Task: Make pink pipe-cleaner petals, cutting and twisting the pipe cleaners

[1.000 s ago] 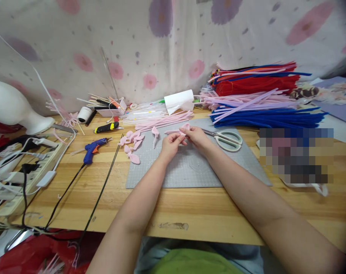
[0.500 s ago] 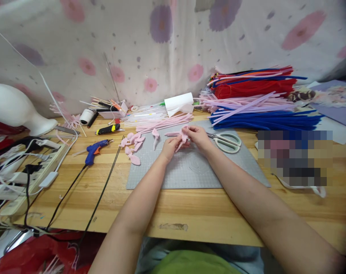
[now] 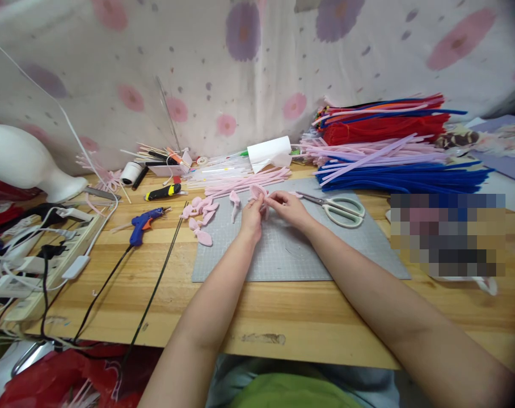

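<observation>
Both hands meet over the upper part of a grey cutting mat (image 3: 291,255). Pinched in my left hand (image 3: 252,218) is a pink pipe-cleaner petal piece (image 3: 258,191), its looped top showing above the fingers. My right hand (image 3: 288,207) has closed fingers on the same piece from the right side. The fingertips partly cover its lower end. Just left of the hands lies a single pink petal on a stem (image 3: 234,199). Several finished pink petal pieces (image 3: 204,237) are heaped at the mat's left edge. Scissors (image 3: 345,212) with pale green handles rest right of my right hand.
A blue hot glue gun (image 3: 142,225), a yellow-black utility knife (image 3: 163,192) and a power strip (image 3: 53,266) with cables are on the left. Pink pipe cleaners (image 3: 249,181) lie behind the mat. Blue pipe cleaners (image 3: 402,175) are piled at back right, under red and lilac ones.
The pink piece has turned upright and shifted slightly left, its loop now facing up. My left hand has rotated with it, and my right fingers have moved lower on it.
</observation>
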Demonstrator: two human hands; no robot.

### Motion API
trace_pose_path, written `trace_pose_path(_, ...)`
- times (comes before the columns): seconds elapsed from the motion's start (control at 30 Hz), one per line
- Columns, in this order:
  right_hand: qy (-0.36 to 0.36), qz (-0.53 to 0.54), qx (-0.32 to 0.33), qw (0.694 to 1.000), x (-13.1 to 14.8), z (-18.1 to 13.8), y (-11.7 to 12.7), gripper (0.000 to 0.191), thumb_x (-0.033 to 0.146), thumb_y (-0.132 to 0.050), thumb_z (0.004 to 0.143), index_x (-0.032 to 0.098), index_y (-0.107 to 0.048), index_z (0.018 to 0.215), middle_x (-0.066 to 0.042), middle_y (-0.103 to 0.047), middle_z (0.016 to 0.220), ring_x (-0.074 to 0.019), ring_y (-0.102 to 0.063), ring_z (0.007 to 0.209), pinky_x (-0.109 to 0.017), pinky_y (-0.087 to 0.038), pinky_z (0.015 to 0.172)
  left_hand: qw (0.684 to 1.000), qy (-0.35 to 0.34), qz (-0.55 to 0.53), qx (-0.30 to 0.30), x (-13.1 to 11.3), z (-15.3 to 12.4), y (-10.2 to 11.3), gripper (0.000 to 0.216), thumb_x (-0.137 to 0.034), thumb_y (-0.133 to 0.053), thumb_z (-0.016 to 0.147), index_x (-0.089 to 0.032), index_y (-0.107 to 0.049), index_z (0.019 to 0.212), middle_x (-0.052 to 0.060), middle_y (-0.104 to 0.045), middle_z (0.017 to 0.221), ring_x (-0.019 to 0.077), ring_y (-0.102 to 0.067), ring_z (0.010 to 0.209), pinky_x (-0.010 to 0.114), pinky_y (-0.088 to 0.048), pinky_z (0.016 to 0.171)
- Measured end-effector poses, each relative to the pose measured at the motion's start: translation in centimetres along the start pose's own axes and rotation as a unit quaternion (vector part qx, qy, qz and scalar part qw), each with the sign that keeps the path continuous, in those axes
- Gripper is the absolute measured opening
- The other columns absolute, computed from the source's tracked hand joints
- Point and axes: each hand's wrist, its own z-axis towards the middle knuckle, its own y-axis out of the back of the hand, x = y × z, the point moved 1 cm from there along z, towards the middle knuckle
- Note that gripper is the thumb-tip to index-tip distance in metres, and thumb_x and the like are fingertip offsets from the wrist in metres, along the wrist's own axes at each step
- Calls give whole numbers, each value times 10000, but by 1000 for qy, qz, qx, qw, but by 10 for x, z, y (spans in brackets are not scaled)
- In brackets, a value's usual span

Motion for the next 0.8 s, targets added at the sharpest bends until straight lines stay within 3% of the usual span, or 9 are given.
trace_pose_path(0.17, -69, 56, 30, 996, 6, -4, -2, 281, 404, -527, 690, 177, -493, 528, 41, -417, 505, -80, -350, 495, -215, -281, 496, 999, 7, 50, 14, -10, 3, 5, 304, -441, -541, 722, -158, -642, 770, 34, -651, 779, 123, -594, 742, 234, -445, 647)
trace_pose_path(0.27, -83, 49, 42, 994, 4, -3, 2, 254, 386, -496, 698, 178, -511, 554, 44, -415, 497, -81, -338, 480, -223, -269, 492, 992, -23, 122, 2, -24, 3, 10, 284, -427, -615, 658, -150, -634, 717, 18, -624, 696, 103, -568, 648, 222, -445, 594)
trace_pose_path(0.4, 8, -106, 11, 994, 0, 0, 5, 219, 295, -499, 706, 178, -501, 522, 11, -478, 557, -119, -438, 586, -256, -329, 600, 984, -49, 167, 36, -33, 3, 15, 245, -336, -671, 598, -150, -650, 757, 5, -618, 676, 102, -558, 611, 236, -475, 562)
trace_pose_path(0.5, 79, -206, -33, 975, 0, -1, 4, 123, 280, -532, 721, 179, -593, 685, -30, -601, 725, -162, -510, 741, -292, -356, 721, 980, -78, 179, 23, -31, 4, 18, 197, -270, -669, 591, -141, -649, 739, 7, -617, 673, 99, -564, 617, 246, -500, 582)
trace_pose_path(0.63, 101, -238, -73, 963, 1, -6, 1, 232, 311, -514, 781, 192, -625, 947, -45, -661, 800, -178, -556, 769, -311, -376, 752, 979, -96, 178, -15, -28, 4, 16, 198, -268, -674, 589, -136, -642, 734, -1, -589, 660, 84, -541, 587, 253, -516, 555)
trace_pose_path(0.8, 156, -283, -74, 943, 2, -7, 0, 239, 275, -486, 813, 212, -665, 958, -58, -682, 854, -198, -564, 843, -331, -366, 798, 982, -97, 161, -14, -26, 3, 16, 229, -335, -665, 612, -133, -638, 717, -2, -584, 640, 86, -545, 579, 253, -526, 542)
